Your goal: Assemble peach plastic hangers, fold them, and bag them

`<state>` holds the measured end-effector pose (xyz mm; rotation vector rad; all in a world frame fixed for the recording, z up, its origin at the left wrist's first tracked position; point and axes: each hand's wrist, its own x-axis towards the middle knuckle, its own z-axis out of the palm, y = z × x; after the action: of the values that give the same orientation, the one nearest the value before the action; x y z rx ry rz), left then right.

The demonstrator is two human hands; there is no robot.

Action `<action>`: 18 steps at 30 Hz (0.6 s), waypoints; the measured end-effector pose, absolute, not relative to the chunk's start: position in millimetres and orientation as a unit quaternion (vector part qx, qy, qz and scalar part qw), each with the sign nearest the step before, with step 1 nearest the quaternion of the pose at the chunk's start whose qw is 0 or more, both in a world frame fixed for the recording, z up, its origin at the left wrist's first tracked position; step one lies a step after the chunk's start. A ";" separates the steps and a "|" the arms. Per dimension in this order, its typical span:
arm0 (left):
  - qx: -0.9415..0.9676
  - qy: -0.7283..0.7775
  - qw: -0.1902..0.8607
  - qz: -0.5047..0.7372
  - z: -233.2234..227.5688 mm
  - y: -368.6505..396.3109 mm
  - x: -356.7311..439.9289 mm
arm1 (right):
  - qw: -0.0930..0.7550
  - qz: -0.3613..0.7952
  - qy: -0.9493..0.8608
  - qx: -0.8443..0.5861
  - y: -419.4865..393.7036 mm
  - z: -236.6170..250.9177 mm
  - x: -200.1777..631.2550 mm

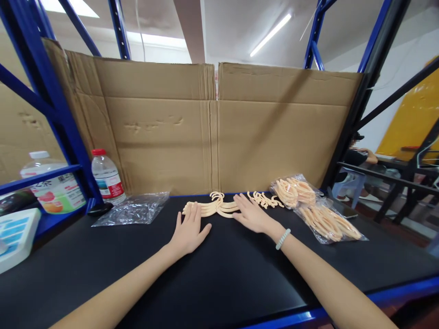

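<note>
Both of my hands lie flat, palms down, on a black tabletop (219, 274). My left hand (189, 230) has its fingertips on the left end of a small stack of peach-coloured plastic hook-shaped pieces (219, 206). My right hand (252, 214), with a pale bead bracelet on the wrist, rests against the right end of the same stack. A few more loose peach pieces (265, 199) lie just beyond my right hand. Neither hand grips anything.
Two clear bags of the same peach pieces (317, 210) lie at the right. An empty clear bag (133, 209) lies at the left, by a water bottle (107, 177). A cardboard wall (212, 128) stands behind. A person sits at the far right (358, 157).
</note>
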<state>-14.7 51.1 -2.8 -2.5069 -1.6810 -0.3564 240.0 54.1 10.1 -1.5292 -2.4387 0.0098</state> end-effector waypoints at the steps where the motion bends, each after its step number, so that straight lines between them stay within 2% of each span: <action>1: -0.825 -0.554 0.040 -0.103 -2.6 48.8 -13.0 | 0.123 0.015 -0.849 -0.513 52.1 7.4 234.5; 5: -0.832 -0.552 0.010 -0.062 1.3 47.6 -11.6 | 0.095 0.040 -0.860 -0.499 52.5 -2.4 228.4; 10: -0.853 -0.518 -0.001 -0.068 3.5 55.9 -16.8 | 0.090 0.053 -0.857 -0.504 65.3 -4.2 239.7; 18: -0.846 -0.529 0.006 -0.068 1.0 59.6 -14.2 | 0.123 0.038 -0.854 -0.503 75.8 -8.2 238.6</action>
<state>-14.2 59.6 1.0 -2.6473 -1.6543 -0.2121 238.6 75.8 -8.2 -1.4684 -2.4928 0.1111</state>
